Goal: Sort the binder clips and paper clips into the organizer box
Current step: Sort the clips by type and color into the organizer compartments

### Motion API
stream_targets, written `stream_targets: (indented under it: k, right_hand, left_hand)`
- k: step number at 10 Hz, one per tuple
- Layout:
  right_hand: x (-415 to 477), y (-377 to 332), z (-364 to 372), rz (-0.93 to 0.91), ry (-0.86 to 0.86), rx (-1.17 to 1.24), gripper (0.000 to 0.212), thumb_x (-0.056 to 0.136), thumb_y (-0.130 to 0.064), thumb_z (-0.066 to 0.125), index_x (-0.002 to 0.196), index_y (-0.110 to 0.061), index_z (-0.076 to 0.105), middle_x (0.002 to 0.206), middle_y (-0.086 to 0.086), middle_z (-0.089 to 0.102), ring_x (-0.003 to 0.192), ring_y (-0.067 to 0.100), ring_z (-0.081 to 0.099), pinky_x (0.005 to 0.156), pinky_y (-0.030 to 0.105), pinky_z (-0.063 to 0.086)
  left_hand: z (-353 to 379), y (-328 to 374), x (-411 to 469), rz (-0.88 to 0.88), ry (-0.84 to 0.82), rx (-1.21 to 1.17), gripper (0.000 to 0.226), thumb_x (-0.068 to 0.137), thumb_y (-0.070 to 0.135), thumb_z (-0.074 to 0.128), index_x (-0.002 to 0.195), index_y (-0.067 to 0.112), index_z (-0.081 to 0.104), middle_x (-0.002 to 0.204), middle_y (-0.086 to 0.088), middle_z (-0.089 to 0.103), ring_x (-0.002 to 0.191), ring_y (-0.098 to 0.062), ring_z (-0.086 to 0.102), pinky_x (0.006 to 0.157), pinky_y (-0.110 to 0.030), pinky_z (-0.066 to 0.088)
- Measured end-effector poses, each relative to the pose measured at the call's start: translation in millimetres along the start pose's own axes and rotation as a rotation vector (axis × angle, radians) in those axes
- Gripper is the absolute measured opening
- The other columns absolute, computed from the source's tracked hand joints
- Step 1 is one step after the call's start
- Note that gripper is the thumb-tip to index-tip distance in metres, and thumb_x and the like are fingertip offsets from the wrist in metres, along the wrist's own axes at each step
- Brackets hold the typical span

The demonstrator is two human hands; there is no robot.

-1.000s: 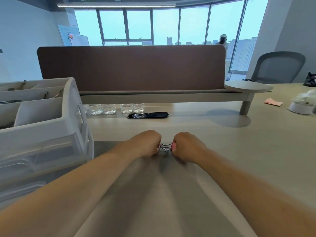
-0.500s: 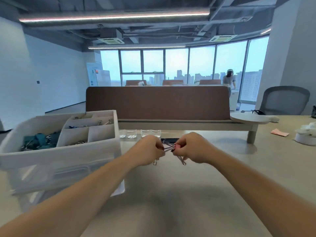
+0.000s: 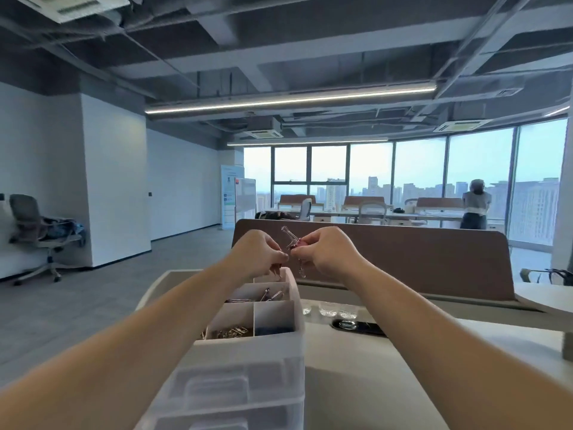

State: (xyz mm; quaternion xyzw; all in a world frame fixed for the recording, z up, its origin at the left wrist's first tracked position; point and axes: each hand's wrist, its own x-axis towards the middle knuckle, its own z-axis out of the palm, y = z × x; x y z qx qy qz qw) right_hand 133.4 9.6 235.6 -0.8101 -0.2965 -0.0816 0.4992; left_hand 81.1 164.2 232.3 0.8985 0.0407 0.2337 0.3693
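Both hands were raised above the far end of the organizer box [image 3: 248, 361], their fingertips nearly meeting. The right hand [image 3: 325, 252] had its thumb and fingers curled tight around the body of a pink binder clip [image 3: 299, 242], which it held in the air with one wire handle pointing up and to the left and the other hanging down. The left hand [image 3: 260, 256] was curled too, its fingertips pinching at the clip's left edge; a bit of wire showed beneath that hand, but what it belonged to could not be told. The box stood on the pale desk [image 3: 356, 383] at the left, its top split into white compartments — one held gold paper clips [image 3: 231, 332], one further back held silver clips [image 3: 269, 294], and the one on the near right held something dark. The left forearm crossed over the box. Beside the box, toward the brown divider panel [image 3: 403, 262], sat a row of small clear cups [image 3: 328, 308] and a black oval fitting [image 3: 359, 325]. Far off by the windows a person [image 3: 474, 209] stood.
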Motion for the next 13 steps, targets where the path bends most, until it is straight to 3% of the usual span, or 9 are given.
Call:
stream_targets:
  k: [2,3,5,8,9,10,11,12,13]
  right_hand:
    - [52,4,49,0.018,-0.027,0.061,0.01,0.075,-0.016,0.079,0.074,-0.006,0.075,0.074,0.013,0.074,0.076,0.03,0.074,0.079,0.048,0.06]
    - [63,16,62,0.0,-0.036,-0.01,0.017,0.078,-0.018,0.076,0.064,-0.01,0.07,0.064,0.004,0.068,0.062,0.019,0.064,0.068,0.031,0.055]
    - [59,47,73,-0.035,-0.022,-0.173,0.03,0.084,-0.019,0.068,0.058,-0.01,0.057,0.051,-0.005,0.046,0.049,0.011,0.037,0.046,0.022,0.031]
    - [64,34,70,-0.173,-0.162,-0.693,0.012,0.084,-0.022,0.067,0.085,-0.011,0.066,0.086,0.005,0.068,0.077,0.022,0.059,0.061,0.029,0.042]
    - [63,30,67,-0.189,-0.158,-0.686,0.025,0.082,-0.027,0.072,0.1,-0.011,0.069,0.096,0.004,0.07,0.089,0.023,0.063,0.075,0.032,0.051]
    - [63,30,64,-0.189,-0.154,-0.666,0.038,0.079,-0.03,0.077,0.112,-0.015,0.065,0.104,-0.001,0.068,0.096,0.02,0.062,0.082,0.032,0.051]
    - [64,33,64,-0.18,-0.149,-0.673,0.035,0.082,-0.027,0.076,0.114,-0.016,0.066,0.106,-0.001,0.068,0.096,0.019,0.062,0.083,0.033,0.052]
    - [65,37,65,-0.165,-0.141,-0.662,0.029,0.083,-0.023,0.074,0.11,-0.016,0.066,0.102,0.0,0.068,0.092,0.019,0.062,0.082,0.035,0.053]
    - [61,41,67,-0.151,-0.122,-0.616,0.033,0.085,-0.02,0.07,0.117,-0.017,0.063,0.106,0.0,0.067,0.095,0.018,0.062,0.082,0.033,0.052]
  left_hand:
    - [-12,-35,41,-0.12,0.021,-0.129,0.016,0.082,0.014,0.077,0.085,0.001,0.069,0.078,-0.015,0.074,0.063,-0.02,0.072,0.067,-0.029,0.061]
    - [-2,-49,53,-0.159,0.001,-0.139,0.014,0.081,0.009,0.076,0.075,0.001,0.067,0.08,-0.021,0.073,0.074,-0.029,0.074,0.077,-0.04,0.06]
    - [18,-73,59,-0.135,-0.007,-0.034,0.018,0.077,0.011,0.07,0.077,-0.007,0.07,0.076,-0.024,0.07,0.062,-0.027,0.061,0.064,-0.043,0.056]
    - [11,-60,53,-0.012,-0.192,0.23,0.011,0.084,0.008,0.065,0.082,0.002,0.074,0.074,-0.017,0.069,0.055,-0.016,0.052,0.048,-0.019,0.041]
    - [6,-54,51,0.02,-0.225,0.267,0.012,0.084,0.008,0.065,0.091,0.004,0.075,0.075,-0.009,0.067,0.054,-0.011,0.052,0.043,-0.012,0.039]
    - [3,-49,51,0.035,-0.262,0.3,0.023,0.082,0.006,0.066,0.104,0.006,0.072,0.093,-0.01,0.072,0.068,-0.015,0.061,0.059,-0.023,0.048]
    - [0,-46,50,0.059,-0.29,0.337,0.023,0.079,0.005,0.067,0.102,0.007,0.073,0.087,-0.006,0.071,0.068,-0.015,0.063,0.057,-0.024,0.048]
    - [1,-47,50,0.092,-0.257,0.346,0.021,0.084,0.002,0.061,0.102,0.006,0.072,0.091,-0.008,0.07,0.074,-0.017,0.063,0.056,-0.019,0.042]
    - [2,-47,44,0.14,-0.128,0.336,0.032,0.088,0.0,0.054,0.117,0.008,0.067,0.109,-0.006,0.067,0.096,-0.018,0.062,0.074,-0.02,0.044]
